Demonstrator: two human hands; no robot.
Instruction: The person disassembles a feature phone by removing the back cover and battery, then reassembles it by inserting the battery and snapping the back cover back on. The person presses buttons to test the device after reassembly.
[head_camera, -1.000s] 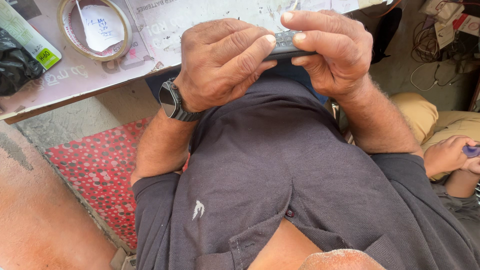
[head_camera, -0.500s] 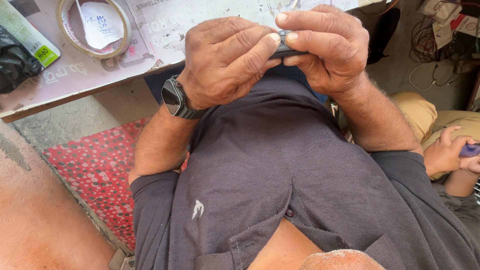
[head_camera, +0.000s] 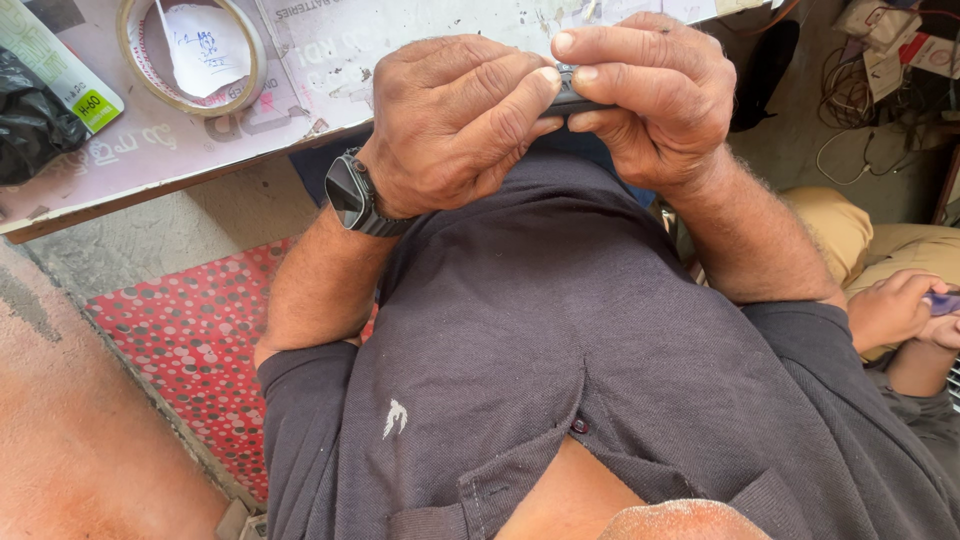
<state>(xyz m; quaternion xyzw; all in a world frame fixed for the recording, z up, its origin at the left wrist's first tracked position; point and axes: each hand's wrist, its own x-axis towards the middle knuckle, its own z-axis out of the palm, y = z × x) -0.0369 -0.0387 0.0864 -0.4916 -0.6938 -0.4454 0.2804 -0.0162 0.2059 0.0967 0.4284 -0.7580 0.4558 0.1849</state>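
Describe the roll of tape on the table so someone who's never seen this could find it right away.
Start at the pale, scuffed table that runs across the top of the view, beyond both hands. Near its left end, just right of a black plastic bag, lies the tape roll, flat on its side. It is the only ring there, tan, with a white paper scrap inside it.

Small dark flat object (head_camera: 572, 95), mostly hidden

The table (head_camera: 200, 150) edge ran close above the person's belly, leaving only a narrow gap where both hands were crowded together. A tape roll (head_camera: 190, 50) and black bag (head_camera: 35, 125) blocked the table's left; a neighbour's hand (head_camera: 890, 310) hemmed the right.
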